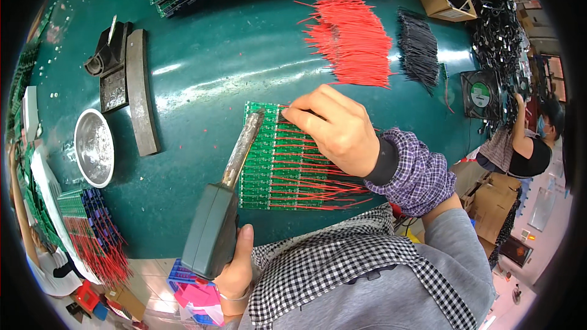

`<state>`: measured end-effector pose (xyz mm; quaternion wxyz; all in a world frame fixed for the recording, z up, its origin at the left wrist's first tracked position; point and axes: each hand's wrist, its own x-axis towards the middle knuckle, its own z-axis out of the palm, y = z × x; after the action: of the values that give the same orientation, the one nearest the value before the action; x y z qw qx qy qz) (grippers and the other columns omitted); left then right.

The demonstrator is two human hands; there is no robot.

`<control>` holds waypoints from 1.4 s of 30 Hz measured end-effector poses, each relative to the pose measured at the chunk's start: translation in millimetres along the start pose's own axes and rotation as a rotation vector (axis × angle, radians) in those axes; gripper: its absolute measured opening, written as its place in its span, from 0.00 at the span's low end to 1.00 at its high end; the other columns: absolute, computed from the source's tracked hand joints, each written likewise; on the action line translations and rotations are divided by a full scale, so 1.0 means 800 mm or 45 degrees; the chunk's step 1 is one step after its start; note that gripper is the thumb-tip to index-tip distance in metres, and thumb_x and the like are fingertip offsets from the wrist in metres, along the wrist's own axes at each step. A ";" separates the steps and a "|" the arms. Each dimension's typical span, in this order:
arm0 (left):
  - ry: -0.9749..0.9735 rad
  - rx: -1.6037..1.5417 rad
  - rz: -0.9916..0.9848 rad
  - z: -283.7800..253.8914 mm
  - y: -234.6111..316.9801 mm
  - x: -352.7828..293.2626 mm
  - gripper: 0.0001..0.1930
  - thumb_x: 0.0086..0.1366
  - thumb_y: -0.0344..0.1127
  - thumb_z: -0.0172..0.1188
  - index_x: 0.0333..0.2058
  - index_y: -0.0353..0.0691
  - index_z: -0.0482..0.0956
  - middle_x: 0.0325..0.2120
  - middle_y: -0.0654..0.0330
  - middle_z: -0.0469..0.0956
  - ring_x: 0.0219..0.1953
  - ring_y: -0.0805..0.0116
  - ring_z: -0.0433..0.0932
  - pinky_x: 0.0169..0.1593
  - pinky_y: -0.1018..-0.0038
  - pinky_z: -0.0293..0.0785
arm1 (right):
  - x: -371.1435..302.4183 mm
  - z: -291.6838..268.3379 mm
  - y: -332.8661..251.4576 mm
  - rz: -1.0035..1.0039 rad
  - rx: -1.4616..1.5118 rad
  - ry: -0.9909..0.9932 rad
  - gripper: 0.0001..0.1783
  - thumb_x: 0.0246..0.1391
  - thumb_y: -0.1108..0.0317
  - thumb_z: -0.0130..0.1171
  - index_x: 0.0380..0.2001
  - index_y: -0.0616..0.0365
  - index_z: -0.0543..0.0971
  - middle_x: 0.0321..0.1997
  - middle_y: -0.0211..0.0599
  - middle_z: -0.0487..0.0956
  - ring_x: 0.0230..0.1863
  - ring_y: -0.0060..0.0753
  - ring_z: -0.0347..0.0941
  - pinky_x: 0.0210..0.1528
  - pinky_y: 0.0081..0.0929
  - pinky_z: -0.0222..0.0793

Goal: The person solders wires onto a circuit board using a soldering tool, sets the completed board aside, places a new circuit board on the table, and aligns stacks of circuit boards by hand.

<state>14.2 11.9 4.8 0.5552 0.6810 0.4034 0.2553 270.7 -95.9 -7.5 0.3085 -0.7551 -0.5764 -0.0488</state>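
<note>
My left hand [237,269] is wrapped round the grip of a dark green soldering gun [210,229]. Its long metal tip reaches up to the top rows of a green circuit board panel [249,171]. Red wires [293,176] run in rows across the panel, their loose ends trailing off to the right. Over the panel's upper right part, my right hand [339,129] pinches the end of a red wire close to the gun's tip. My palm and curled fingers hide the rest of that wire.
Beyond the panel lie a pile of red wires [351,43] and a bundle of black wires [418,49]. A metal bowl [95,150] and a dark holder [114,79] stand at left. Wired boards [92,232] lie left, a small fan [480,95] right. Another person [538,140] sits far right.
</note>
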 end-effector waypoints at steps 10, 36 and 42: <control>-0.060 0.004 -0.251 0.005 0.007 0.000 0.24 0.56 0.16 0.67 0.53 0.30 0.77 0.45 0.51 0.81 0.29 0.76 0.75 0.28 0.81 0.71 | 0.001 -0.001 0.000 -0.004 0.008 -0.022 0.17 0.39 0.77 0.61 0.38 0.65 0.81 0.37 0.40 0.79 0.34 0.39 0.76 0.33 0.31 0.76; -0.010 0.012 -0.174 0.006 0.004 -0.003 0.21 0.56 0.16 0.67 0.49 0.32 0.78 0.39 0.56 0.80 0.25 0.76 0.74 0.24 0.82 0.69 | 0.003 -0.003 -0.004 0.011 -0.022 -0.055 0.16 0.42 0.75 0.61 0.39 0.65 0.79 0.37 0.39 0.77 0.35 0.38 0.75 0.33 0.30 0.75; -0.065 -0.017 -0.161 0.008 0.005 0.001 0.21 0.55 0.16 0.67 0.49 0.32 0.78 0.39 0.57 0.80 0.25 0.76 0.74 0.23 0.82 0.67 | 0.003 -0.002 -0.003 0.009 -0.033 -0.056 0.16 0.43 0.75 0.61 0.39 0.64 0.79 0.37 0.39 0.77 0.35 0.38 0.75 0.34 0.30 0.75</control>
<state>20.6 9.1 6.9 0.5849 0.6568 0.4296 0.2048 269.6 -94.5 -4.6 0.2862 -0.7620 -0.5796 -0.0385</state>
